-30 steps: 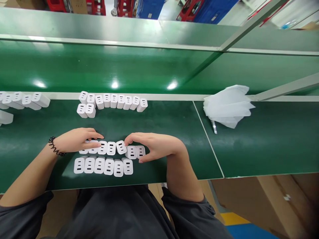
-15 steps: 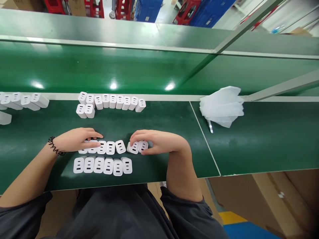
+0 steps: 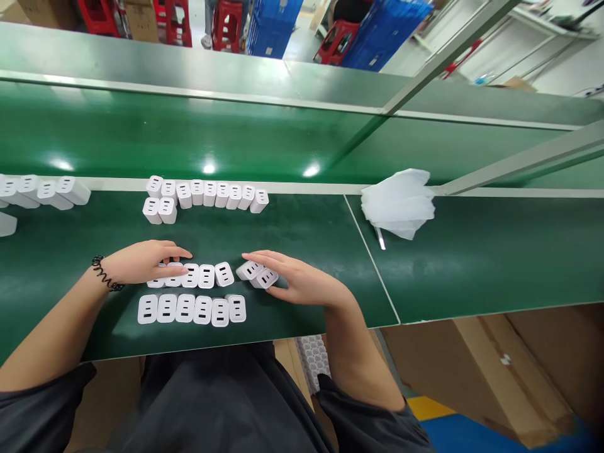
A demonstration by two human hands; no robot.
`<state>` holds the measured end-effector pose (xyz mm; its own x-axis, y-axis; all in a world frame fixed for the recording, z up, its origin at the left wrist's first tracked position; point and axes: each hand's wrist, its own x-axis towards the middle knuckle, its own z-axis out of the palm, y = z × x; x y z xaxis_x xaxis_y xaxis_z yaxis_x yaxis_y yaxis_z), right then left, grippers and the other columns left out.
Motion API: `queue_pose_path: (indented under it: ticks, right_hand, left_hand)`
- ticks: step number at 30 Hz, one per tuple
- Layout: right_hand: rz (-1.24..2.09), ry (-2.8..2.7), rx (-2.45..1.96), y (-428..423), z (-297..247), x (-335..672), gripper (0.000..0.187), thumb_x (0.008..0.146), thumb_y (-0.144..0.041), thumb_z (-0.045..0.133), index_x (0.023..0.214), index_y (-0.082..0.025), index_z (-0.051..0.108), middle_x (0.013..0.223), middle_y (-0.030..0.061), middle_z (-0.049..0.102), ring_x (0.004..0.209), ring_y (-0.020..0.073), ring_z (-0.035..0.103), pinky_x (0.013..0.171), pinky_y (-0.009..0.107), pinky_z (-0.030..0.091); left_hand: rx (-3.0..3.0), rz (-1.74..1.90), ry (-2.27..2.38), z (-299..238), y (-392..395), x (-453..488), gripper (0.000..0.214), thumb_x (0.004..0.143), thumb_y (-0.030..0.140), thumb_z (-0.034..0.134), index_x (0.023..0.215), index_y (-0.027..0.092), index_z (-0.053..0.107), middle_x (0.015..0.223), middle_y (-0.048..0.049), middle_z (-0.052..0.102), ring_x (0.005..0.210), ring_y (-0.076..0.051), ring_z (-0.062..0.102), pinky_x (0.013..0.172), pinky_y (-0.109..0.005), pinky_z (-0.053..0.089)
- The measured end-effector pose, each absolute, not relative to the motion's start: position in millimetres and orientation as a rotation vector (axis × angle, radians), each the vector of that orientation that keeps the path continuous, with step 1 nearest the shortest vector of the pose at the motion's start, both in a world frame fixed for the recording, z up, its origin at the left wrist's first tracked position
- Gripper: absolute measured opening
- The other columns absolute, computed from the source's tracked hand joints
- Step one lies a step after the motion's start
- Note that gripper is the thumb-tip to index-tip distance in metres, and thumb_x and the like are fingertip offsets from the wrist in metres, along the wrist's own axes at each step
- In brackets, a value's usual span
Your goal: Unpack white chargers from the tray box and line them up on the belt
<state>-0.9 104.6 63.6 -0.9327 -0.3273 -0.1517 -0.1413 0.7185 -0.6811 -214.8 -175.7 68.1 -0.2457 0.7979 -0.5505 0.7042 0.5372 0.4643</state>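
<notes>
Small white charger blocks lie in two rows on the green bench in front of me. My left hand [image 3: 141, 261] rests flat on the left end of the back row [image 3: 207, 275], fingers stretched out over the blocks. My right hand [image 3: 295, 280] curls around two white blocks [image 3: 257, 274] at the right end of that row, which sit tilted and slightly apart from the others. The front row [image 3: 191, 309] of several blocks lies untouched near the bench edge. A black coil band circles my left wrist.
Another line of white blocks [image 3: 202, 194] stands by the pale strip along the conveyor belt [image 3: 189, 132], with more blocks [image 3: 42, 190] at far left. A stack of white bags [image 3: 399, 202] lies to the right. Cardboard boxes [image 3: 495, 365] sit under the bench.
My right hand has pulled two blocks off the right end of the back row and turned them askew. My left hand stayed put. The view has tilted slightly.
</notes>
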Motion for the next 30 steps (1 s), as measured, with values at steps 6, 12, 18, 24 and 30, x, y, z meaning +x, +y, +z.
queue_pose_path:
  ticks: [6,12,18,24,30]
  right_hand:
    - [-0.599,2.956,0.105,69,56,-1,0.075,0.087,-0.054,0.063,0.148,-0.022,0.034,0.114,0.0112,0.058,0.097,0.0295,0.062,0.073,0.043,0.057]
    - [-0.798,2.984,-0.121,73,58,-2,0.07,0.088,-0.049,0.066,0.147,-0.029,0.035,0.152,0.0132,0.034,0.134,0.0331,0.041,0.098,0.05,0.051]
    - [-0.992,2.858,-0.348,81,56,-14,0.023,0.091,-0.032,0.061,0.113,-0.025,0.061,0.148,0.0078,0.044,0.134,0.0268,0.042,0.104,0.045,0.046]
    - [-0.871,3.024,0.013,62,47,-13,0.019,0.089,-0.035,0.062,0.101,-0.022,0.056,0.125,0.01,0.058,0.112,0.0261,0.056,0.08,0.038,0.054]
    - [-0.792,3.064,0.254,48,48,-13,0.031,0.096,-0.041,0.054,0.12,-0.023,0.057,0.122,0.0109,0.059,0.113,0.0262,0.055,0.078,0.034,0.054]
  left_hand:
    - [1.22,0.14,2.014,70,-175,-213,0.063,0.09,0.069,0.038,0.136,0.03,0.054,0.131,-0.0047,0.059,0.104,-0.022,0.062,0.082,-0.028,0.048]
    - [1.242,0.173,2.015,67,-176,-215,0.063,0.09,0.069,0.039,0.136,0.029,0.054,0.129,-0.0054,0.06,0.103,-0.022,0.062,0.081,-0.027,0.048]
    - [1.242,0.179,2.013,68,-176,-214,0.063,0.09,0.067,0.04,0.136,0.027,0.054,0.128,-0.006,0.061,0.103,-0.022,0.062,0.08,-0.027,0.048]
    - [1.205,0.195,2.014,69,-172,-215,0.066,0.088,0.07,0.041,0.136,0.026,0.054,0.124,-0.0065,0.063,0.104,-0.023,0.062,0.08,-0.028,0.049]
    - [1.272,0.234,2.014,65,-184,-214,0.064,0.089,0.069,0.04,0.135,0.026,0.056,0.126,-0.0063,0.064,0.107,-0.025,0.062,0.086,-0.03,0.05]
